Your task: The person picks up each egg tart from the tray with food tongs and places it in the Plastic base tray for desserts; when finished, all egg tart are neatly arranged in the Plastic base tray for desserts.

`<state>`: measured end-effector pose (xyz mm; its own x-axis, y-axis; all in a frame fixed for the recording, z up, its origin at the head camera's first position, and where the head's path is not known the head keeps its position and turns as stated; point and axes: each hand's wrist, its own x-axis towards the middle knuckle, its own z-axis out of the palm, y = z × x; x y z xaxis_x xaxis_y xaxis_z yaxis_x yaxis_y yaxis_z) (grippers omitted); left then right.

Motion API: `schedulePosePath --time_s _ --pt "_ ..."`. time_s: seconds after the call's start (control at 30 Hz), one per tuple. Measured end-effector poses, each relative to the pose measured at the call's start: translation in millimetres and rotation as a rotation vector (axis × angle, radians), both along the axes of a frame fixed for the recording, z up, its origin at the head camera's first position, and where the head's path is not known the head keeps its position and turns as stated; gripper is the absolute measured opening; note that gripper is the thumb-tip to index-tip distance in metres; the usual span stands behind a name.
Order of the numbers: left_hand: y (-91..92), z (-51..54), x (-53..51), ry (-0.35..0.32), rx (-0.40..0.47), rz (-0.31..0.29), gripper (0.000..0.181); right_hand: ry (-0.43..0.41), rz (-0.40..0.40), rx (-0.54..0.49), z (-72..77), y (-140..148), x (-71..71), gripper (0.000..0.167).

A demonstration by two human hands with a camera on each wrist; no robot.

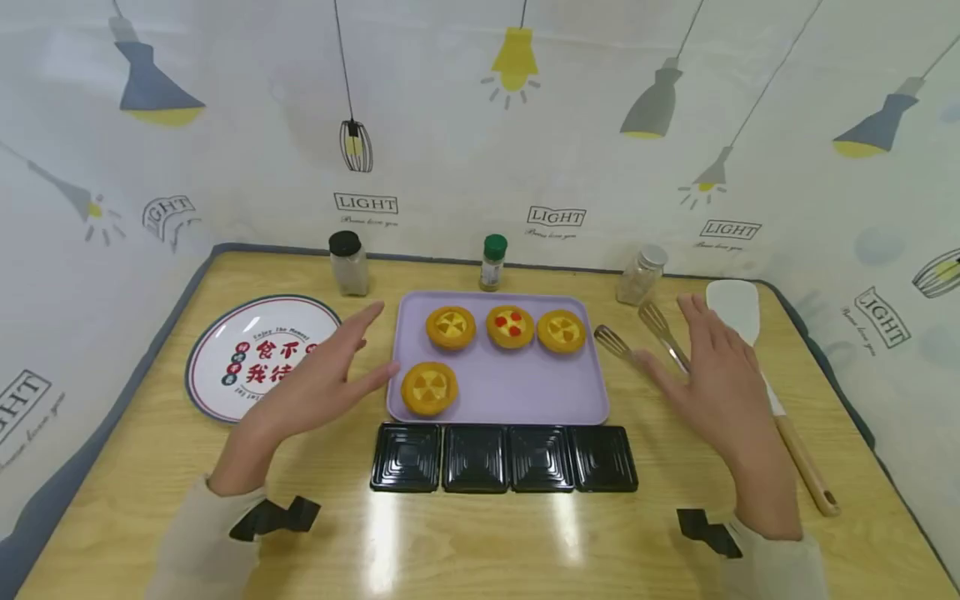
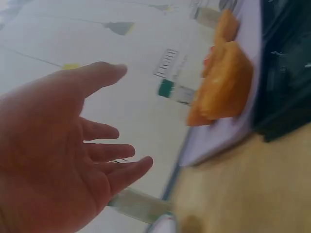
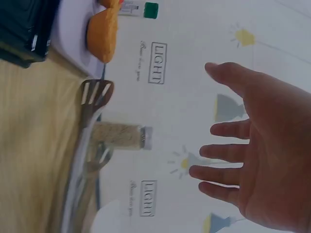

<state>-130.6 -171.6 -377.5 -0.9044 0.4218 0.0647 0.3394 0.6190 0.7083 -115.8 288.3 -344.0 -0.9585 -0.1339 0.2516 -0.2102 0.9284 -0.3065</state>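
Observation:
My left hand (image 1: 311, 379) hovers between the oval plate and the lilac tray (image 1: 517, 396), fingers extended, palm bare. On the right, my right hand (image 1: 723, 387) is held over the utensils with its fingers spread and nothing in it. Three egg tarts stand in the tray's back row: a plain one (image 1: 451, 327), one with red pieces (image 1: 510, 326) and another plain one (image 1: 562, 332). A fourth tart (image 1: 430, 388) sits at the tray's front left. Along the tray's front edge runs a row of several square black containers (image 1: 475, 458).
A white oval plate (image 1: 217, 367) with red lettering lies left. Behind stand a black-capped jar (image 1: 349, 271), a green-capped bottle (image 1: 492, 265) and a silver-lidded jar (image 1: 640, 279). Two small metal utensils (image 1: 617, 343) and a wooden-handled spatula (image 1: 735, 307) lie right. Patterned cloth walls surround the table.

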Motion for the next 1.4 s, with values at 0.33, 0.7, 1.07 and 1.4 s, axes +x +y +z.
schedulePosePath --time_s 0.33,0.7,1.07,1.4 --pt "-2.3 -55.8 -0.1 -0.228 0.229 0.047 0.077 -0.235 -0.081 -0.114 -31.9 34.8 -0.6 0.088" --pt "-0.3 -73.4 2.8 -0.082 0.084 0.047 0.082 -0.375 -0.169 -0.109 -66.5 44.5 -5.9 0.101" --pt "-3.8 -73.5 3.3 -0.072 0.032 0.046 0.083 -0.283 -0.181 -0.114 -75.6 47.2 -11.5 0.095" --pt "-6.8 -75.5 3.2 -0.072 0.028 0.056 0.083 -0.221 -0.196 -0.166 -78.8 51.1 -16.5 0.086"
